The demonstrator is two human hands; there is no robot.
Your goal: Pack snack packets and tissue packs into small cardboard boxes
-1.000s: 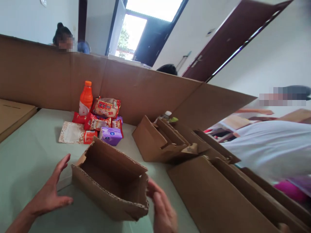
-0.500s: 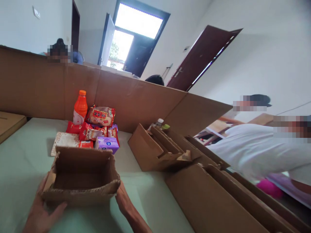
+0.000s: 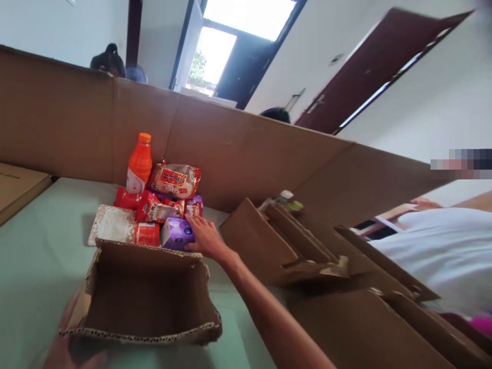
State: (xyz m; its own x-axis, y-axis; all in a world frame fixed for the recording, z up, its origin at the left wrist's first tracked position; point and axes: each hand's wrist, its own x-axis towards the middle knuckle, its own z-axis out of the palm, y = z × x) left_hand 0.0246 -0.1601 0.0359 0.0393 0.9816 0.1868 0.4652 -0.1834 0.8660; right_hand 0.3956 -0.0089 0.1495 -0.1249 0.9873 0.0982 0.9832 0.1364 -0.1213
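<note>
An open-topped cardboard box (image 3: 149, 292) with rough-cut edges sits in front of me; its inside looks bare. My left hand (image 3: 73, 338), blurred, is around its near left corner, thumb in front and fingers along the side. Beyond the box, my right hand (image 3: 207, 238) closes on the right end of a purple tissue pack (image 3: 177, 233). Around that pack lie red snack packets (image 3: 151, 209), a flat white patterned packet with a red label (image 3: 115, 224) and a large clear-and-red snack bag (image 3: 177, 180). Behind them an orange bottle (image 3: 140, 161) stands upright.
A tall cardboard panel (image 3: 230, 143) borders the table's far side. To the right stand cardboard boxes with dividers (image 3: 261, 241), with a clear bottle (image 3: 285, 196) behind. A flat carton (image 3: 19, 187) lies far left. A person in white (image 3: 434, 246) is at the right.
My right hand has left the box's right side and reached forward to the purple tissue pack. The box now appears slightly nearer and larger. The view has swung left and down.
</note>
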